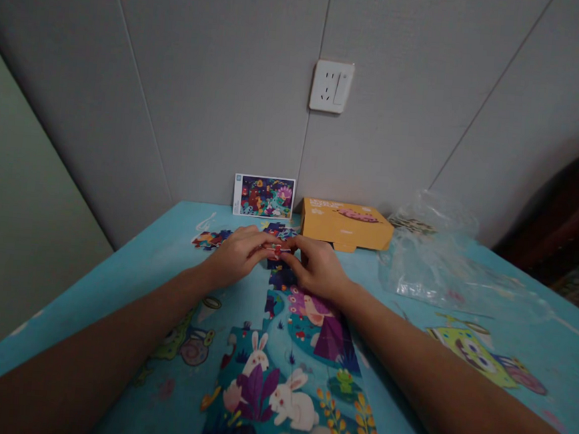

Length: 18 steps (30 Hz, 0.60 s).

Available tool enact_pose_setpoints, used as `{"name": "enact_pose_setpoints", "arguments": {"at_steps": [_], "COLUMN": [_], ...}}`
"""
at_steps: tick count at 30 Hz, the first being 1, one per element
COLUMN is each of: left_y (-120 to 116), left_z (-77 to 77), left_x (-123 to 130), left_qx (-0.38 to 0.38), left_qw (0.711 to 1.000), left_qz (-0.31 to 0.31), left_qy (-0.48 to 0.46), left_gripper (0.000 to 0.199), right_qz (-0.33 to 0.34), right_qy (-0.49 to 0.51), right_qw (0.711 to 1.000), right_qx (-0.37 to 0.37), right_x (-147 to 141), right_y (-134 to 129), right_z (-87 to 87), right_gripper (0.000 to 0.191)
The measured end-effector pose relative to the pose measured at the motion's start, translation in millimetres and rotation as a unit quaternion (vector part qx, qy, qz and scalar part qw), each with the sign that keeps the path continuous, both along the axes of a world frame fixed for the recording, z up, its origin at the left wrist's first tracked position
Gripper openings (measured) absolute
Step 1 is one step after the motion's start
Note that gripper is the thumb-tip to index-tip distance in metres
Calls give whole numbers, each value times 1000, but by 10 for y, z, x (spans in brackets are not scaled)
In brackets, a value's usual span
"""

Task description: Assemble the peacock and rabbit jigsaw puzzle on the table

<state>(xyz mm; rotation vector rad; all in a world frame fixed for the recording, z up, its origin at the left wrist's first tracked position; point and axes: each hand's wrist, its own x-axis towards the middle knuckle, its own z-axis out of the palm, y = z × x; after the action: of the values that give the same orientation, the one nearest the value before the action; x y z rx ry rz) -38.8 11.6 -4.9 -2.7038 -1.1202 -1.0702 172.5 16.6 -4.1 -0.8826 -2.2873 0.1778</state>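
Observation:
Both my hands meet above the far part of a partly joined jigsaw puzzle point(287, 377). Between the fingertips of my left hand point(236, 256) and my right hand point(320, 266) is a small puzzle piece point(277, 248), reddish with white edges. Each hand pinches it from its own side. The joined puzzle shows white rabbits, a frog and plants near me, and narrows to a strip that runs away under my right hand. Loose puzzle pieces point(211, 239) lie in a cluster left of my left hand. More dark pieces point(279, 229) lie just beyond my fingers.
A reference picture card point(263, 197) leans against the wall, beside a yellow box point(346, 225). Clear plastic bags point(431, 261) spread over the right side. The blue tablecloth point(152, 233) bears cartoon prints. A socket point(331, 86) is on the grey wall.

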Motion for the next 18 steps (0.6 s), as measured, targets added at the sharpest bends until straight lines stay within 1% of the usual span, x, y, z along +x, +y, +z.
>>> {"name": "enact_pose_setpoints", "arguments": {"at_steps": [10,18], "left_y": [-15,13], "left_z": [8,-16], "left_x": [7,-3], "left_qx": [-11,16], "left_qw": [1000,1000], "left_qz": [15,-1], "left_qy": [8,3], "left_gripper": [24,21], "right_qz": [-29,-39], "right_qy": [-10,-1], "right_qw": [999,999], "right_qx": [-12,-35], "right_x": [13,23], "right_y": [26,46], "right_z": [-21,-33], "right_gripper": [19,20]}}
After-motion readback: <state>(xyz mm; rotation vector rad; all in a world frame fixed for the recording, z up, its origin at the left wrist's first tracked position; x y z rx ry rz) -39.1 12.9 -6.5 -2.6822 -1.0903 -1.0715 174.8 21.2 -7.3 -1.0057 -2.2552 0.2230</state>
